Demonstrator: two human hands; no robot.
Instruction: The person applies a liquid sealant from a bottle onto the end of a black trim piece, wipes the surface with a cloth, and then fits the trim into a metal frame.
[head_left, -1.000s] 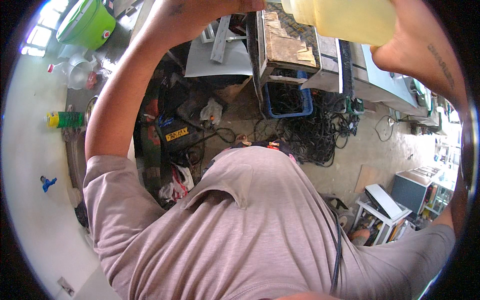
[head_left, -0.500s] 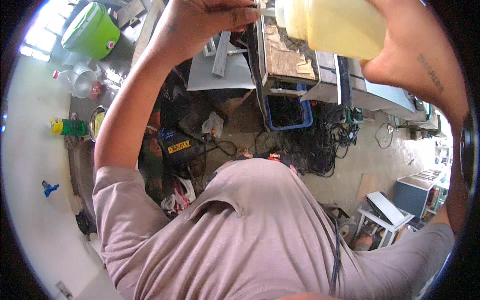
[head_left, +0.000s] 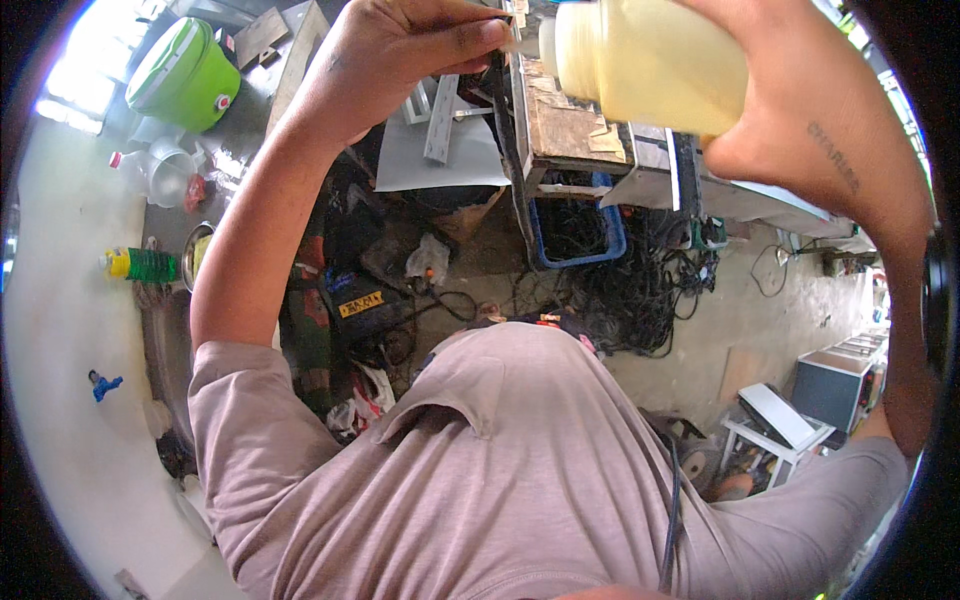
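Observation:
High in the view, my right hand wraps round a pale yellow plastic bottle. The bottle lies on its side in the air, its neck toward my left hand. That hand is closed in a pinch, thumb against fingers, just left of the bottle's neck. Something small and dark shows at its fingertips, but I cannot make out what. Beyond and below the bottle is a worn wooden bench top with peeling, splintered layers. A white sheet with metal strips on it lies under my left wrist.
A blue crate of black tangled material sits under the bench, with more heaped beside it. At left are a green bucket, a clear jug and a green bottle. A white stool stands at lower right.
My right hand and the yellow bottle have shifted left and slightly down, nearer my left hand. The left hand keeps its pinch and has barely moved.

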